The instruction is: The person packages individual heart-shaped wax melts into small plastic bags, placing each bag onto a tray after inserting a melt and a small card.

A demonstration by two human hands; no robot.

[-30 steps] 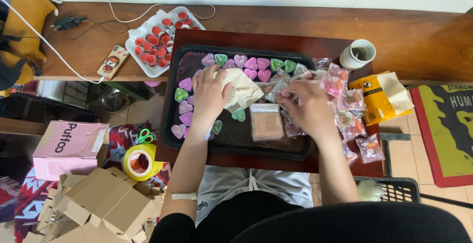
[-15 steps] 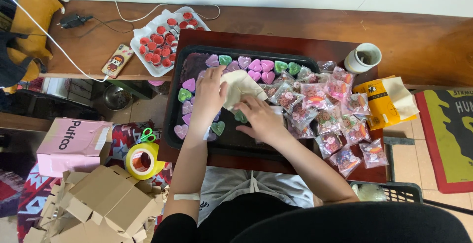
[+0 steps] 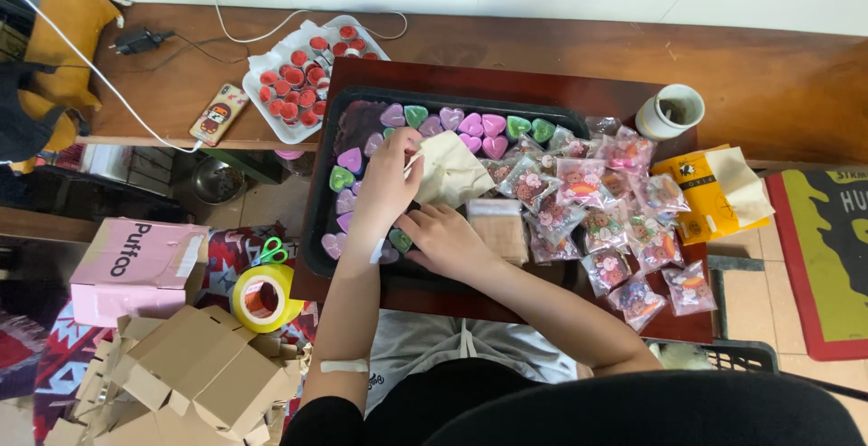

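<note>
Both hands meet over the black tray (image 3: 318, 220) at centre frame: left hand (image 3: 387, 182) pinches the cream cloth (image 3: 452, 171), right hand (image 3: 445, 240) rests half-curled just below it, touching a green heart mould (image 3: 400, 241); packaged sweets (image 3: 601, 206) lie right.

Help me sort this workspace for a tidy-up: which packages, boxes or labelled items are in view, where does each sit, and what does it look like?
Pink carton: floor, lower left; boxy, dark lettering.
Brown cardboard boxes: heaped below it; plain.
Clear printed sachets: piled on the tray's right side; small, pink cartoon prints.
Yellow packet: right of the sachets; flat, cream sheet on top.
Phone: bench, left of the white tray; cartoon case.
Cream bag: at the left hand; right hand just below.
</note>
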